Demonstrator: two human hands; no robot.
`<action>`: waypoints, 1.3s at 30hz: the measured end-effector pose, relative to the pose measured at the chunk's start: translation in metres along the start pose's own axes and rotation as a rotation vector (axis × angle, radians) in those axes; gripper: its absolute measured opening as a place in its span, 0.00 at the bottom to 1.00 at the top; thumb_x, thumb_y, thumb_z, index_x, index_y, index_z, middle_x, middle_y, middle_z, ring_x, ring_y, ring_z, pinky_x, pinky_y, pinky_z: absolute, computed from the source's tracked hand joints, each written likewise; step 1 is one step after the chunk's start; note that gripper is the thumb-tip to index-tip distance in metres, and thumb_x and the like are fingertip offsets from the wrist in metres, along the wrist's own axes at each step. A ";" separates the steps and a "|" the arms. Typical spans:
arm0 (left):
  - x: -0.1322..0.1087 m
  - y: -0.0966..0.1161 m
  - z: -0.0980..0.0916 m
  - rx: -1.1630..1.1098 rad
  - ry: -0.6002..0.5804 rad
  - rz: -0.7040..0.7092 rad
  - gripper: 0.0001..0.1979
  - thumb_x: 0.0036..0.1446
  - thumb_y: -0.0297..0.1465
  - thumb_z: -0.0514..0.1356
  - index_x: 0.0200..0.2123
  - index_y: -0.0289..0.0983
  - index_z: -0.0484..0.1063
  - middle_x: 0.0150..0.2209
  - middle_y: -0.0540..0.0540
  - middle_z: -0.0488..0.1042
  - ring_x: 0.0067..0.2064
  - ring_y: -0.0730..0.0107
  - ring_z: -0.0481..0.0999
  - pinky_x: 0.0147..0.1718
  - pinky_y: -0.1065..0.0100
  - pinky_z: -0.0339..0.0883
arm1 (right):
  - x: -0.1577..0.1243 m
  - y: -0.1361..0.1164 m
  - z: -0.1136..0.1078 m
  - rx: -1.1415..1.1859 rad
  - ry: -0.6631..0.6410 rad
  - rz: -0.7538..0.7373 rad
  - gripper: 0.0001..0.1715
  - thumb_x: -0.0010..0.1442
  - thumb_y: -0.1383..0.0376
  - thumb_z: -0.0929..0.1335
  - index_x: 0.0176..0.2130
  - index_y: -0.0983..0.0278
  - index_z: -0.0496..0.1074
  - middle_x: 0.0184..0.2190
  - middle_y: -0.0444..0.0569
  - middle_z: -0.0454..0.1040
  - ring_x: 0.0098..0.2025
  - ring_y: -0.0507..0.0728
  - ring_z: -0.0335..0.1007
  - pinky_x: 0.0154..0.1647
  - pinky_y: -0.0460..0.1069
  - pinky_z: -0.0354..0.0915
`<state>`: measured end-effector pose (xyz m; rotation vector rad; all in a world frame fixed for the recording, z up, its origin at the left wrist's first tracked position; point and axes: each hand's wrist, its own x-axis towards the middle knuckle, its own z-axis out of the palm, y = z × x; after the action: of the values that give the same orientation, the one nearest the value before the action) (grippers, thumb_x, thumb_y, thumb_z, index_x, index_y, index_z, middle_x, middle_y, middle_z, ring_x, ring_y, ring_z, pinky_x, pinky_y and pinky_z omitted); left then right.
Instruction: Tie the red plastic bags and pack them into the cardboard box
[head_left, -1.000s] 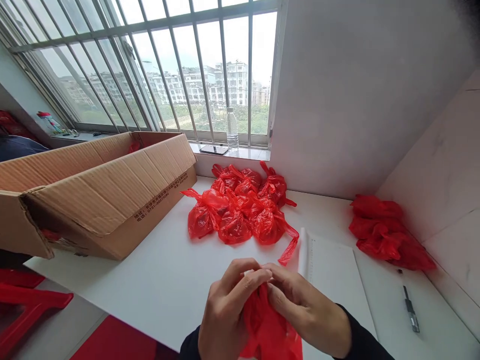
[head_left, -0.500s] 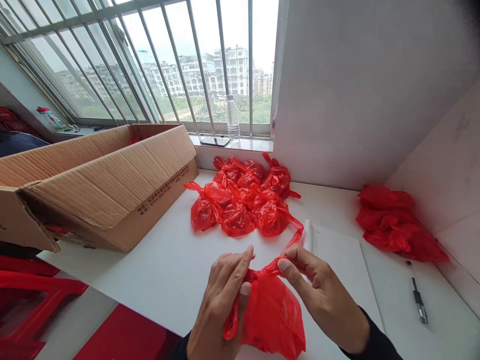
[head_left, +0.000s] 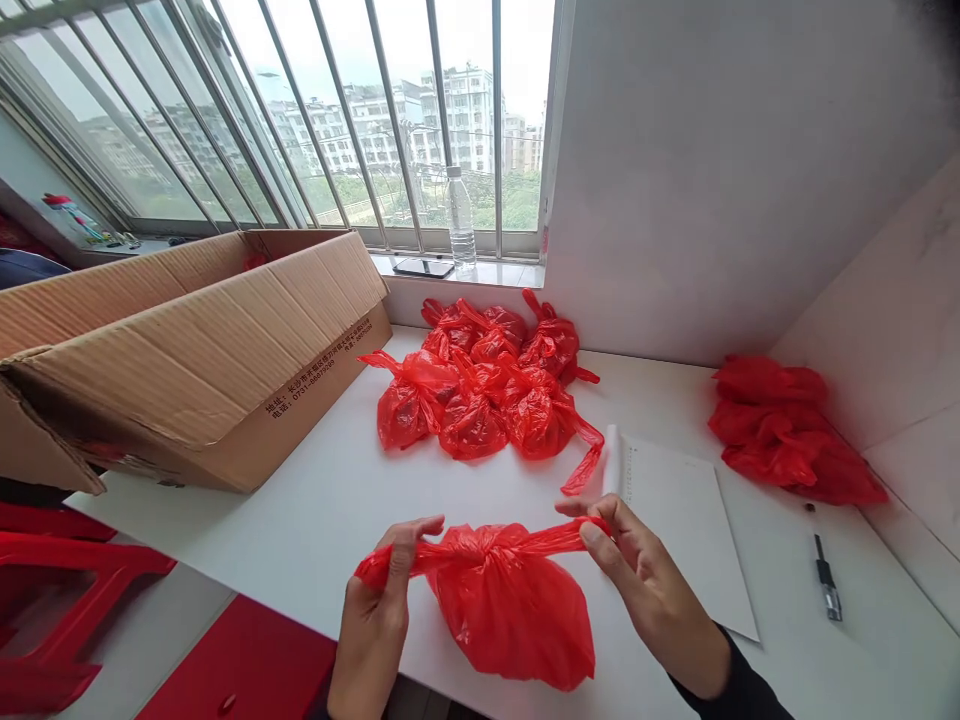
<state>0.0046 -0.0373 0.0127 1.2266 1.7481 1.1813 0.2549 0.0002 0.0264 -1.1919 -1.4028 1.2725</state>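
A filled red plastic bag (head_left: 510,605) hangs over the white table's near edge, its two handles knotted and stretched sideways. My left hand (head_left: 379,615) pinches the left handle end, fingers closed on it. Pulled out to the right, the other handle end sits in the pinch of my right hand (head_left: 645,590). Behind them lies a heap of several tied red bags (head_left: 484,385).
An open cardboard box (head_left: 187,350) lies tipped on the left of the white table (head_left: 315,520). A paper sheet (head_left: 675,510) and a pen (head_left: 825,578) lie right, with loose red bags (head_left: 787,430) by the wall. A water bottle (head_left: 460,220) and a phone (head_left: 422,267) stand on the sill.
My hands were together at the bag's top; they have moved apart, pulling the two handle ends out sideways so the knot draws tight. The view has tilted down slightly.
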 end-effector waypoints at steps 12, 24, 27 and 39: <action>-0.017 -0.042 0.058 0.351 -0.068 0.313 0.24 0.71 0.36 0.46 0.68 0.51 0.55 0.70 0.50 0.59 0.72 0.61 0.51 0.69 0.40 0.44 | -0.019 0.057 0.057 -0.235 -0.049 -0.191 0.25 0.70 0.53 0.61 0.62 0.55 0.67 0.60 0.51 0.73 0.62 0.64 0.68 0.63 0.61 0.66; 0.004 -0.056 0.054 0.454 -0.124 0.351 0.22 0.69 0.35 0.49 0.64 0.45 0.65 0.65 0.44 0.67 0.67 0.56 0.63 0.67 0.41 0.53 | -0.015 0.076 0.060 -0.251 -0.050 -0.290 0.25 0.70 0.53 0.61 0.60 0.56 0.72 0.59 0.49 0.74 0.63 0.63 0.68 0.67 0.61 0.62; 0.007 -0.037 0.047 0.374 -0.058 0.274 0.22 0.71 0.38 0.45 0.63 0.42 0.66 0.65 0.42 0.67 0.67 0.60 0.63 0.65 0.46 0.59 | -0.015 0.052 0.049 0.005 -0.061 -0.110 0.25 0.70 0.50 0.60 0.54 0.57 0.76 0.53 0.51 0.79 0.57 0.62 0.74 0.61 0.56 0.68; 0.023 -0.012 0.026 0.188 0.001 0.111 0.27 0.68 0.49 0.44 0.60 0.46 0.70 0.59 0.43 0.70 0.62 0.54 0.67 0.62 0.47 0.61 | -0.014 0.028 0.041 0.245 -0.080 0.007 0.31 0.71 0.46 0.56 0.52 0.61 0.76 0.26 0.51 0.80 0.47 0.62 0.78 0.55 0.57 0.70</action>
<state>0.0164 -0.0099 -0.0088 1.4498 1.8457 1.0994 0.2194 -0.0198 -0.0056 -0.9896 -1.2574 1.4648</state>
